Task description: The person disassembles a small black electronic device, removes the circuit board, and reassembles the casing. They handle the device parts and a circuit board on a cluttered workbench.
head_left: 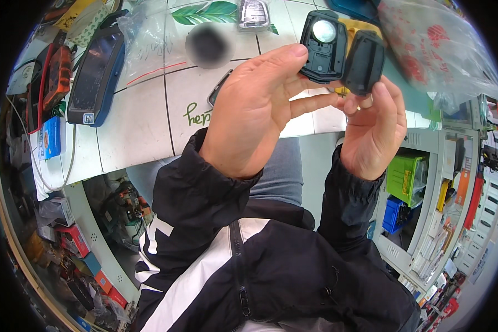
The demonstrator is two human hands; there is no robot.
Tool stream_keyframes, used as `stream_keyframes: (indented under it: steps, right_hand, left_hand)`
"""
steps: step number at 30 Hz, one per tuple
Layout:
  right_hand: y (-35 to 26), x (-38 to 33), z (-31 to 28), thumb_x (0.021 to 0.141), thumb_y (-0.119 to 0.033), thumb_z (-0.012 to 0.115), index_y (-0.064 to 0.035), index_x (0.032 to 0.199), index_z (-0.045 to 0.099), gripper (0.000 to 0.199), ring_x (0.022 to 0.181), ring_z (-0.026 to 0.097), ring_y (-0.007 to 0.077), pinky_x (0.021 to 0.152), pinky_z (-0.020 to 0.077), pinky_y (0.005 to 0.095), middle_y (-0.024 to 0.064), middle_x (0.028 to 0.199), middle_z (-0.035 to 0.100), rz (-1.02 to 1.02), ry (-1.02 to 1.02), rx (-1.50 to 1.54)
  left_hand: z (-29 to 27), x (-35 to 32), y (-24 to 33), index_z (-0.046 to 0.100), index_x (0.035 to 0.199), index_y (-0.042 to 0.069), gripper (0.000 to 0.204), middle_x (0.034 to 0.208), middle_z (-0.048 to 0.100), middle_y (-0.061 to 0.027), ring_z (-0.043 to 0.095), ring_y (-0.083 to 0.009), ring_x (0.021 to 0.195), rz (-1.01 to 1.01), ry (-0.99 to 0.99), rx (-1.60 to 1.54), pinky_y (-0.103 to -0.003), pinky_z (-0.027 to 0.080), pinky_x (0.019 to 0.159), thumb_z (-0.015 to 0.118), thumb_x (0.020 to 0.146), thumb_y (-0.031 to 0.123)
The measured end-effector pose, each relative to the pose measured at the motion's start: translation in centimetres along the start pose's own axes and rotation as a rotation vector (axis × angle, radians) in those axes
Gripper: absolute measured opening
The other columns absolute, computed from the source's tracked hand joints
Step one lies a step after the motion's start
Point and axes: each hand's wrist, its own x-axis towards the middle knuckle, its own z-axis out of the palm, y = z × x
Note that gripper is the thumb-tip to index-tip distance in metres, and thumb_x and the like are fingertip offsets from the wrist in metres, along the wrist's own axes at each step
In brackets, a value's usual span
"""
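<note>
Both hands are raised over the table's front edge, each with part of a black key fob. My left hand point(249, 110) pinches the fob body point(325, 62) between thumb and fingers. Its inner side faces up, and a shiny round coin cell point(323, 31) sits at its upper end. Close by on the right, my right hand point(377, 130) grips a dark fob cover point(365, 63) with its fingertips. The two pieces are side by side, apart along most of their length. Partly behind my left hand, a dark-framed piece point(218, 91) lies on the table.
On the white tabletop point(133, 141) are a blue-black screen device point(97, 69), a clear bag point(149, 39), a blurred black round thing point(209, 45) and a wrapped key fob point(254, 14). A printed plastic bag point(426, 44) lies far right. Shelves with green point(406, 174) and blue bins point(395, 214) stand below.
</note>
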Motion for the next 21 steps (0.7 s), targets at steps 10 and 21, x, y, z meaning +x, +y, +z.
stream_keyframes:
  steps: [10, 21]
  right_hand:
    - [0.11, -0.13, -0.18, 0.087, -0.007, 0.055, 0.0023, 0.098, 0.058, 0.015, 0.058, 0.058, 0.0143, 0.059, 0.0567, 0.0358, 0.0103, 0.077, 0.062, -0.009, -0.014, -0.016]
    - [0.15, -0.19, -0.36, 0.087, -0.005, 0.054, 0.0024, 0.099, 0.058, 0.015, 0.060, 0.059, 0.0152, 0.059, 0.0575, 0.0367, 0.0109, 0.081, 0.062, -0.006, -0.021, 0.019]
  left_hand:
    - [-0.18, -0.06, -0.03, 0.057, 0.103, -0.005, 0.033, 0.098, 0.063, -0.0168, 0.061, -0.0263, 0.094, -0.012, 0.001, -0.009, -0.042, 0.044, 0.090, 0.043, 0.094, 0.023]
    - [-0.39, -0.19, 0.04, 0.057, 0.102, -0.005, 0.032, 0.098, 0.063, -0.0182, 0.062, -0.0282, 0.090, -0.012, -0.020, -0.039, -0.042, 0.045, 0.089, 0.043, 0.094, 0.023]
